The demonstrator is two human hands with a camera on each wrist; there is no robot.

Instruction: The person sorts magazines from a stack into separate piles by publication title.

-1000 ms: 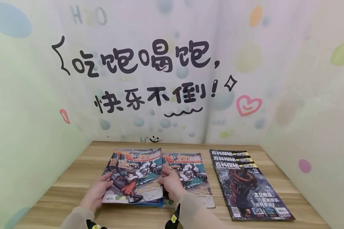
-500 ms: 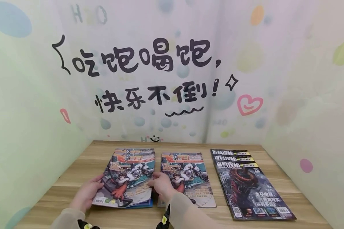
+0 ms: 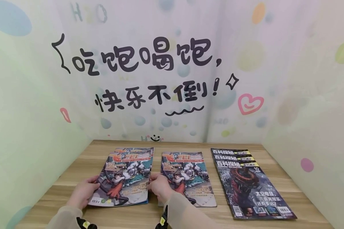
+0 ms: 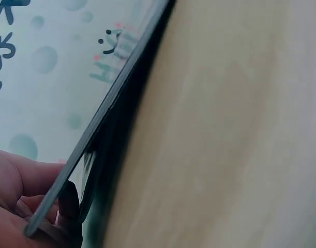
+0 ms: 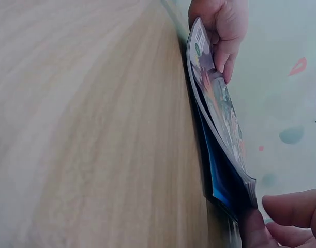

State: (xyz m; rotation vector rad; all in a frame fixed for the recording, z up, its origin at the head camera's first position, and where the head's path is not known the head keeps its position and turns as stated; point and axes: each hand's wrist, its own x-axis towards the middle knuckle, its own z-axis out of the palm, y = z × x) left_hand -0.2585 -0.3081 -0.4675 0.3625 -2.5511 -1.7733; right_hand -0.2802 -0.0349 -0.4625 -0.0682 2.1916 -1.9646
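Both hands hold a comic magazine (image 3: pixel 123 181) by its two sides, over the left pile on the table. My left hand (image 3: pixel 87 190) pinches its left edge, thumb on the cover and fingers beneath, as the left wrist view shows. At its right edge is my right hand (image 3: pixel 160 186), with a finger under the corner and the thumb (image 5: pixel 287 206) beside it. Below the held magazine, a blue edge (image 5: pixel 214 170) of another one shows, and the top strip of a similar magazine (image 3: pixel 134 150) peeks out behind. One more copy (image 3: pixel 189 181) lies flat just right of my right hand.
Three dark science magazines (image 3: pixel 252 190) lie fanned in a stack at the right of the wooden table (image 3: pixel 126 219). A printed fabric wall (image 3: pixel 172 127) closes off the back, and plain sides rise left and right.
Both hands have carried the magazine left and slightly toward me, off the middle copy, which now shows more of its cover. The right stack stays put.
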